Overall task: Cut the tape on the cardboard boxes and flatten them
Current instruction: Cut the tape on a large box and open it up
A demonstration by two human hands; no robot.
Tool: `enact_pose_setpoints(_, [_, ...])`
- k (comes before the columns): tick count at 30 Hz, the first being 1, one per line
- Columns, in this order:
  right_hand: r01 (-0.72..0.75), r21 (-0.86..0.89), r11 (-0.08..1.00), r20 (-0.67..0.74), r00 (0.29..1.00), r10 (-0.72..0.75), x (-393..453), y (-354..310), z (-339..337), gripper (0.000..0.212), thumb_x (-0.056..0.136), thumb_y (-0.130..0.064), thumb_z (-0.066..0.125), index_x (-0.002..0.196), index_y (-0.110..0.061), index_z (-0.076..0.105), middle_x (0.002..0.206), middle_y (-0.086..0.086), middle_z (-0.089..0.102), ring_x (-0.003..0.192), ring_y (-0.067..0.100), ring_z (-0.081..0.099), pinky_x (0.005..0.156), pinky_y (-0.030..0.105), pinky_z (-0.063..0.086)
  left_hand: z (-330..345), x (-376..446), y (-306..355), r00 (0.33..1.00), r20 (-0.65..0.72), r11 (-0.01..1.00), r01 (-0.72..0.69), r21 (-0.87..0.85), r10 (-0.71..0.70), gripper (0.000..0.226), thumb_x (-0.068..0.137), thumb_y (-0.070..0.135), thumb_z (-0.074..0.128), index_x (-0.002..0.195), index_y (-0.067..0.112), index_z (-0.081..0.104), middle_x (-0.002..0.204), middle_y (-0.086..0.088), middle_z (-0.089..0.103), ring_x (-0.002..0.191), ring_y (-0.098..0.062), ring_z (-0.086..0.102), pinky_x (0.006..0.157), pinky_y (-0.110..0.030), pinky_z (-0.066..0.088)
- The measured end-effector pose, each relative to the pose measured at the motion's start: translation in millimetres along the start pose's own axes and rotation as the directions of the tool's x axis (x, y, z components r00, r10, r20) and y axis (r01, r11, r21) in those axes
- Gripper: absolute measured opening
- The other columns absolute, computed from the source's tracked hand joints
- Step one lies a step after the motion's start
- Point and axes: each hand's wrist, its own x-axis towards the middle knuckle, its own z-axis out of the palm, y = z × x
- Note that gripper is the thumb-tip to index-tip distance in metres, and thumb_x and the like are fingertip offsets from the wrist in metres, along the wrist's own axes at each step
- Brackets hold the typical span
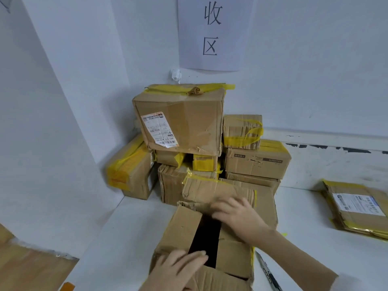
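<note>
Near table edge: an open cardboard box (210, 238), directly below the camera.
Axis: its long dark flap gap runs away from the viewer, toward the stacked boxes (189, 143).
Look: creased brown flaps, yellow tape scraps.
Left hand (178, 267): fingers straight, resting on the near flap.
Right hand (237, 215): fingers spread flat, pressing the far flap.
Right side: flattened boxes (357, 208), well apart.

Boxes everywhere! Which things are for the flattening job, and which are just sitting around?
For the job: open box, both hands on it, left hand, right hand; taped boxes; flattened boxes; cutter.
Just there: wall sign, wall hook.
</note>
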Motion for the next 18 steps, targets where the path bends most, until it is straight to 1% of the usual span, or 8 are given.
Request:
enact_pose_setpoints(2, [0.151,0.017,0.988,0.229,0.962,-0.151,-1,-4,19,0.041,0.090,-0.011,0.051,0.129,-0.026,0.052,0.142,-0.005,0.042,0.143,0.021,0.016,0.110,0.044,0.023,1,22,-18,0.994,0.057,0.983,-0.085,-0.162,0.096,0.073,0.077,0.059,0.056,0.141,0.039,0.027,0.143,0.023,0.036,0.132,-0.002,0.027,0.102,-0.015,0.015])
enact_pose_setpoints(4, [0.131,-0.015,0.991,0.299,0.947,-0.120,-5,-2,11,0.038,0.096,-0.012,0.040,0.131,-0.023,0.046,0.142,-0.003,0.040,0.144,0.019,0.005,0.112,0.044,0.016,-2,36,-44,0.982,0.104,0.969,-0.136,-0.206,0.160,0.088,0.077,0.054,0.065,0.148,0.029,0.020,0.154,0.012,0.020,0.143,-0.008,-0.001,0.110,-0.030,-0.008])
enact_pose_setpoints(6, [0.062,0.054,0.997,0.225,0.972,-0.073,-10,5,-1,0.037,0.093,-0.019,0.025,0.121,-0.020,0.050,0.133,-0.002,0.047,0.139,0.014,0.021,0.111,0.038,0.020,-8,46,-52,0.969,0.210,0.986,-0.102,-0.135,0.130,0.083,0.073,0.054,0.069,0.142,0.021,0.037,0.156,0.011,0.016,0.143,-0.016,-0.015,0.109,-0.050,-0.018])
enact_pose_setpoints(9, [-0.048,0.323,0.945,0.145,0.989,0.001,-26,22,-19,0.024,0.087,-0.024,0.027,0.088,-0.018,0.051,0.101,-0.005,0.056,0.116,0.011,0.048,0.108,0.027,0.023,1,50,-53,0.958,0.251,0.978,-0.092,-0.187,0.138,0.063,0.073,0.055,0.069,0.119,0.014,0.054,0.156,0.013,0.008,0.142,-0.025,-0.020,0.108,-0.064,-0.006])
enact_pose_setpoints(12, [-0.158,0.396,0.904,0.167,0.981,0.098,-49,35,-19,0.053,0.089,-0.053,0.024,0.074,-0.012,0.055,0.089,-0.009,0.058,0.113,0.003,0.050,0.104,0.024,0.027,7,46,-51,0.984,0.142,0.979,-0.081,-0.188,0.108,0.066,0.072,0.064,0.062,0.114,0.016,0.047,0.153,0.016,-0.001,0.141,-0.018,-0.022,0.112,-0.056,0.010])
enact_pose_setpoints(14, [-0.199,0.389,0.899,0.264,0.960,0.098,-59,38,-18,0.050,0.086,-0.060,0.040,0.079,-0.015,0.061,0.123,-0.010,0.056,0.114,0.003,0.049,0.104,0.024,0.027,11,42,-52,0.995,0.033,0.984,-0.085,-0.159,0.092,0.076,0.068,0.073,0.057,0.114,0.014,0.044,0.152,0.016,-0.008,0.137,-0.011,-0.023,0.112,-0.045,0.020])
enact_pose_setpoints(16, [-0.196,0.356,0.914,0.369,0.928,0.055,-66,35,-14,0.046,0.077,-0.060,0.054,0.107,-0.027,0.059,0.152,-0.018,0.020,0.129,0.002,0.034,0.110,0.025,0.016,10,36,-52,0.996,-0.084,0.980,-0.058,-0.189,0.042,0.081,0.065,0.084,0.047,0.105,0.014,0.046,0.151,0.016,-0.010,0.141,-0.010,-0.008,0.097,-0.024,0.036])
enact_pose_setpoints(18, [-0.186,0.243,0.952,0.478,0.877,0.050,-70,31,-7,0.078,0.075,-0.060,0.058,0.142,-0.036,0.028,0.156,-0.017,-0.009,0.143,0.008,0.010,0.114,0.035,0.009,13,27,-55,0.971,-0.239,0.982,-0.066,-0.178,0.022,0.078,0.070,0.088,0.030,0.086,0.015,0.054,0.153,0.006,0.011,0.129,-0.008,0.032,0.067,-0.009,0.040])
